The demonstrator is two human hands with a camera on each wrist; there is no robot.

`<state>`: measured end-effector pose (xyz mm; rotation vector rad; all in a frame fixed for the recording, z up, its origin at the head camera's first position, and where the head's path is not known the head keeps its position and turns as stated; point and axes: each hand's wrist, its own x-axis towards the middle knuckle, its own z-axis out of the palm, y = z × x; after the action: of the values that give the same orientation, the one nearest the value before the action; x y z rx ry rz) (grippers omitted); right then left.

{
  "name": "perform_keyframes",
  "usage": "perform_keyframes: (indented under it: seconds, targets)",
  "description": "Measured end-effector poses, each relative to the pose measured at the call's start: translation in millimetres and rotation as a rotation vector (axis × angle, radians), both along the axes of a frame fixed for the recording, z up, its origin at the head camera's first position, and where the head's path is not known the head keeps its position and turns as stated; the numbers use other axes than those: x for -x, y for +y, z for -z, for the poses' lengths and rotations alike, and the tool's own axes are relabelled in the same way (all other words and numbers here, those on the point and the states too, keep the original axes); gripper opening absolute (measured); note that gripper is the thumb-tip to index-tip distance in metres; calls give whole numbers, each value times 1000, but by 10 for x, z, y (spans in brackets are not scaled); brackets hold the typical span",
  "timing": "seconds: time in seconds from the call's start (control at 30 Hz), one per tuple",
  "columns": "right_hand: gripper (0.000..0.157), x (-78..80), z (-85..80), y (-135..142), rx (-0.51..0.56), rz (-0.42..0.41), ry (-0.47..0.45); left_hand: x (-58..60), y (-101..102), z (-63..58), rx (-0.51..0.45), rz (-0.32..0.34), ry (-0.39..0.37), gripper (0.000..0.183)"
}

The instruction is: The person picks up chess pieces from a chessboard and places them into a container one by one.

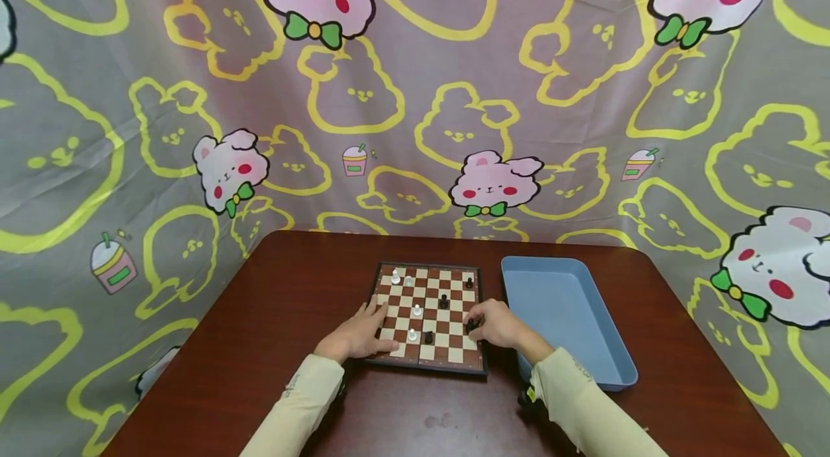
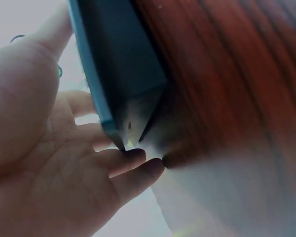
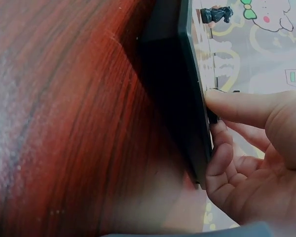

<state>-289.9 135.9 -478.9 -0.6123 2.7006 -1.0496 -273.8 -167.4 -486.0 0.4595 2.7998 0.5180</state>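
A brown-and-cream chessboard (image 1: 402, 300) with a dark frame lies on the table, with a few chess pieces standing on it. My left hand (image 1: 359, 333) rests at its left front corner, fingers spread and fairly straight; in the left wrist view the fingers (image 2: 133, 180) lie along the dark side of the board. At the right edge my right hand (image 1: 496, 325) pinches a black chess piece (image 1: 470, 326) between thumb and fingers, close over the board. The fingers mostly hide that piece in the right wrist view, where a black knight (image 3: 217, 14) stands farther along.
White pieces stand on the left half, including a white pawn (image 1: 417, 311). Black pieces (image 1: 444, 302) stand right of the fold and near the far right corner. A blue tray (image 1: 551, 298) sits right of the board, beside my right forearm. Patterned cloth (image 1: 415, 176) hangs behind the table.
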Motion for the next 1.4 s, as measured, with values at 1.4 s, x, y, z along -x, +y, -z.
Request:
perform_keyframes:
  seconds: [1.4]
  targets:
    - [15, 183, -410, 417, 62, 2, 39, -57, 11, -43, 35, 29, -20, 89]
